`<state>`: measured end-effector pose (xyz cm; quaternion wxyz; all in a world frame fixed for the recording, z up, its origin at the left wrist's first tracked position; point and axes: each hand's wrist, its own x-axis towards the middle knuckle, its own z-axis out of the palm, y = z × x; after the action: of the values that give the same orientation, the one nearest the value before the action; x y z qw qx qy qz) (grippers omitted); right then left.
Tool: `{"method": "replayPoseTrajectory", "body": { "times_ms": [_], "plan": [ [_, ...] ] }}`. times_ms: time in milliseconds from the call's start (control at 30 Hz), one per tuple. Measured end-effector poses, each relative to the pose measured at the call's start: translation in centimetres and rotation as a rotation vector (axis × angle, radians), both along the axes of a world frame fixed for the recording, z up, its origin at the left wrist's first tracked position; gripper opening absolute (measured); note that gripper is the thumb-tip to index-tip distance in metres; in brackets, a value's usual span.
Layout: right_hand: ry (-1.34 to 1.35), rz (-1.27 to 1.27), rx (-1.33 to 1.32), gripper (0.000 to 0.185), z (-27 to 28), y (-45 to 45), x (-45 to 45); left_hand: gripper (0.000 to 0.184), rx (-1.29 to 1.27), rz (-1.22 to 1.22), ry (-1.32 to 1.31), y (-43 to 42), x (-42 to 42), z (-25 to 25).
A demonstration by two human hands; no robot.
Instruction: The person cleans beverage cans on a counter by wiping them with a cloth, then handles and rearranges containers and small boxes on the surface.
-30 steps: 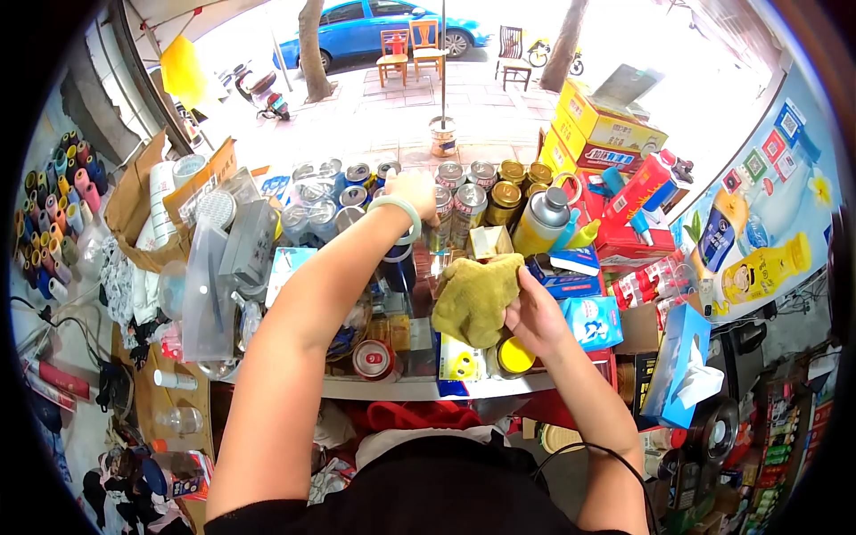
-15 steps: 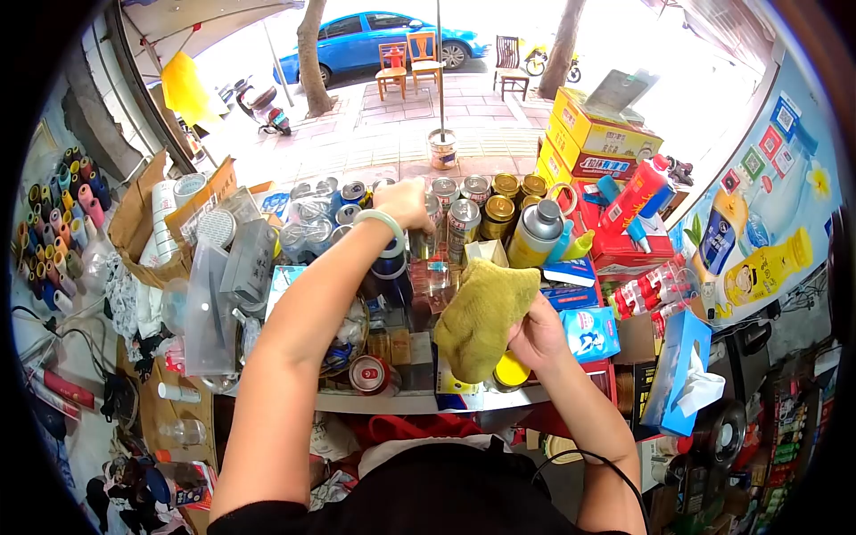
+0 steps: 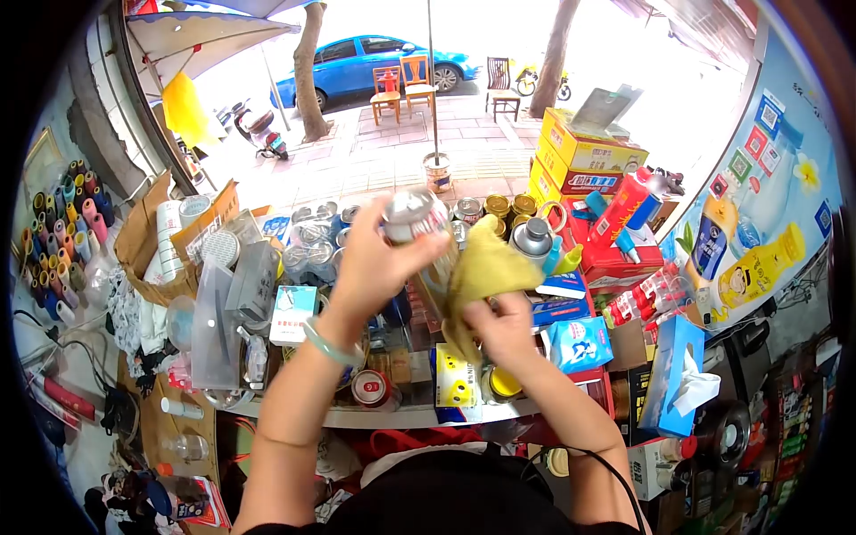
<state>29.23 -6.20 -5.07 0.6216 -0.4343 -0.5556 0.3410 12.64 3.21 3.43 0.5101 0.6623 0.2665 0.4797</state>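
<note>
In my left hand [image 3: 364, 267], a silver drink can [image 3: 413, 216] is raised above the crowded counter, its top facing up. A pale green bangle [image 3: 332, 343] circles that wrist. My right hand [image 3: 501, 325] is closed on a yellow-green cloth [image 3: 489, 267], which hangs beside the can; whether the two touch I cannot tell. Gold-topped cans [image 3: 510, 207] stand behind the cloth, next to a grey-topped spray can [image 3: 532, 239]. Farther left are several more cans in clear wrap [image 3: 312, 234]. A red can [image 3: 373, 389] stands near the counter's front edge.
On the left are a cardboard box [image 3: 147, 241] of white cups and a clear plastic bin [image 3: 216, 330]. To the right, a red box [image 3: 615, 259] holds bottles, near a blue tissue box [image 3: 664, 379]. Yellow cartons [image 3: 588, 147] are stacked behind. A jar with a yellow lid [image 3: 506, 382] stands in front.
My left hand has lifted the can out of the row and brought it toward me, near the cloth. My right hand has moved slightly left and up with the cloth.
</note>
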Motion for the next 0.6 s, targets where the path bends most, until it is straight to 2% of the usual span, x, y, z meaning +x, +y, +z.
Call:
{"method": "replayPoseTrajectory", "body": {
  "times_ms": [33,67,133,167,233,267,333,367,400,433,467,500,533,600],
  "plan": [
    [-0.281,-0.081,0.045,0.016,-0.1,0.1,-1.0,0.051,0.037,0.088,-0.013,-1.3,0.7,-1.4],
    [-0.335,-0.131,0.258,0.021,-0.8,0.1,-1.6,0.05,0.072,0.177,-0.026,-2.2,0.9,-2.8],
    [-0.339,-0.117,0.354,0.035,-1.7,0.3,-2.0,0.05,0.096,0.175,-0.033,-3.8,0.0,-3.1],
    [-0.341,-0.114,0.359,0.035,-1.7,0.5,-1.9,0.051,0.115,0.172,-0.033,-4.4,-0.3,-3.0],
    [0.086,0.09,0.023,0.05,-1.7,0.7,-1.6,0.054,0.104,0.155,-0.111,-6.3,0.0,-2.3],
    [0.089,0.09,0.019,0.05,-1.4,0.6,-1.4,0.056,0.091,0.133,-0.189,-6.9,0.1,-2.2],
    [0.217,0.331,-0.099,0.058,-0.7,0.4,-0.9,0.06,0.077,0.106,-0.185,-6.9,-0.2,-2.5],
    [0.095,0.213,-0.102,0.058,-0.9,0.4,-1.0,0.058,0.02,0.117,-0.213,-6.8,-0.2,-2.9],
    [0.093,0.214,-0.101,0.058,-1.6,0.6,-0.7,0.056,-0.038,0.127,-0.239,-6.8,-0.2,-3.1],
    [0.349,0.307,-0.202,0.06,-2.2,0.8,-0.4,0.056,-0.037,0.128,-0.241,-6.9,-0.3,-3.1],
    [0.607,0.396,-0.304,0.061,-2.7,0.9,-0.2,0.054,-0.141,0.098,-0.328,-6.9,-0.3,-3.2],
    [0.754,0.353,-0.452,0.062,0.4,-0.9,-0.9,0.052,-0.247,0.067,-0.415,-7.0,-0.3,-3.3],
    [0.754,0.351,-0.453,0.062,0.2,-0.9,-0.9,0.052,-0.249,0.066,-0.415,-7.1,-0.1,-3.4],
    [1.059,0.535,-0.314,0.061,-0.5,-0.9,-0.9,0.052,-0.217,0.062,-0.47,-7.5,0.8,-3.9]
  ]
}}
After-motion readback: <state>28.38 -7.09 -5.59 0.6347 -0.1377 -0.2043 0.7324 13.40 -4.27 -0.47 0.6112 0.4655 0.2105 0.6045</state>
